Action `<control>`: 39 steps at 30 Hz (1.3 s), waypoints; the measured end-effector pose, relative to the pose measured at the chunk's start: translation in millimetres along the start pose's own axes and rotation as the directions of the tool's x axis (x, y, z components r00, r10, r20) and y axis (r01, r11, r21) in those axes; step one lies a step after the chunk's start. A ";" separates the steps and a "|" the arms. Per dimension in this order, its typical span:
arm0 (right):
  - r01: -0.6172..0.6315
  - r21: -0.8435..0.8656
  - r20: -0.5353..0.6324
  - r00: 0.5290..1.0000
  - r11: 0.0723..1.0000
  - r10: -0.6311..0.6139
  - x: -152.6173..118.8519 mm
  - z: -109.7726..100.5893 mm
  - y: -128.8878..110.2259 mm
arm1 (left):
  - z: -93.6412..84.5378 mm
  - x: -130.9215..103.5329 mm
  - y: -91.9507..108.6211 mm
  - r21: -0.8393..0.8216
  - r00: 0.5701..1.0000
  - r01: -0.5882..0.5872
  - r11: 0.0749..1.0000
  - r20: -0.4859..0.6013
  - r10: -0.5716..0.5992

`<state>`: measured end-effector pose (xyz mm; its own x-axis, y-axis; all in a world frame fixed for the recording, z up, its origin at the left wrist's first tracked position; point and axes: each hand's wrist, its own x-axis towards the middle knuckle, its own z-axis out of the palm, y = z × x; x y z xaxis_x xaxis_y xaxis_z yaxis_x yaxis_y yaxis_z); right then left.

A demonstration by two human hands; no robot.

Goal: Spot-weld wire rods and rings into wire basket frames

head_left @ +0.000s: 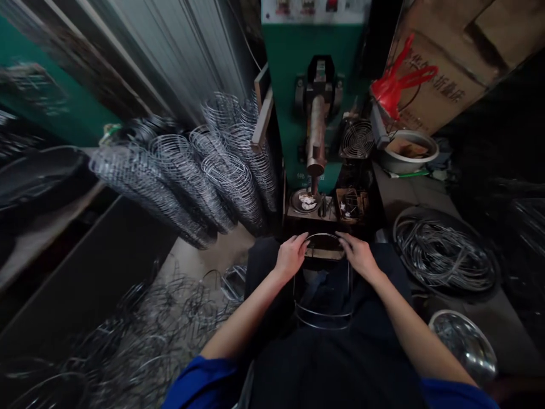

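1. Silver wire frame [322, 234] is being held up in front of the dark clothing [323, 363], with its top arc spanned between both hands and its lower curved wires left hanging toward the body.
2. One end of that arc is pinched by the left hand [293, 254], thumb and fingertips closed on the wire.
3. The other end is gripped by the right hand [358, 255], fingers reached out along the wire; how its thumb is pressed can't really be told.
4. Straight ahead, a thick metal cylinder [315, 133] is mounted on a green machine [283, 68], and a round dish [293, 203] with whitish stuff in it is set below.
5. Over on the left, wire coils [232, 187] are bunched up side by side, and loose wire pieces [166, 341] are scattered all over the floor [232, 241].
6. On the right, wire loops [447, 255] are heaped in a big pile, with a shiny metal bowl [463, 345] placed nearer the body.
7. Farther back, a grey bowl [411, 165] is parked by some printed cardboard [451, 68].
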<state>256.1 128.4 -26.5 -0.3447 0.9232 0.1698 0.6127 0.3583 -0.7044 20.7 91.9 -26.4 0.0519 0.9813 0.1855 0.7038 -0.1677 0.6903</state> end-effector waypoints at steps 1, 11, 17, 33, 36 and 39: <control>0.012 -0.032 -0.022 1.000 0.999 -0.013 -4.0 -0.6 1.6 | -0.7 -0.3 -0.4 0.024 1.000 0.001 1.000 0.010 -0.001; 0.016 -0.447 0.126 0.991 0.894 0.045 39.8 -0.9 -14.9 | -26.2 35.1 3.2 0.257 0.996 -0.036 0.966 0.086 0.014; 0.080 -0.517 0.173 0.985 0.852 0.012 71.8 -16.4 -33.6 | -49.7 60.1 7.8 0.296 0.996 -0.068 0.953 0.081 0.046; 0.126 -0.587 0.235 0.972 0.799 0.020 123.5 -46.2 -71.1 | -81.7 100.1 15.3 0.263 0.992 -0.122 0.957 0.044 0.114; 0.119 -0.591 0.233 0.972 0.798 0.027 126.0 -46.9 -69.7 | -81.7 103.1 14.5 0.250 0.991 -0.130 0.960 0.040 0.124; 0.116 -0.593 0.238 0.971 0.797 0.036 127.5 -47.9 -69.1 | -81.2 105.4 12.8 0.235 0.990 -0.139 0.962 0.039 0.134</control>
<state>203.8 228.0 76.8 -0.4819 0.8759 -0.0241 0.8699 0.4750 -0.1328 -22.3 185.4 58.8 0.1732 0.9530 0.2486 0.8361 -0.2757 0.4743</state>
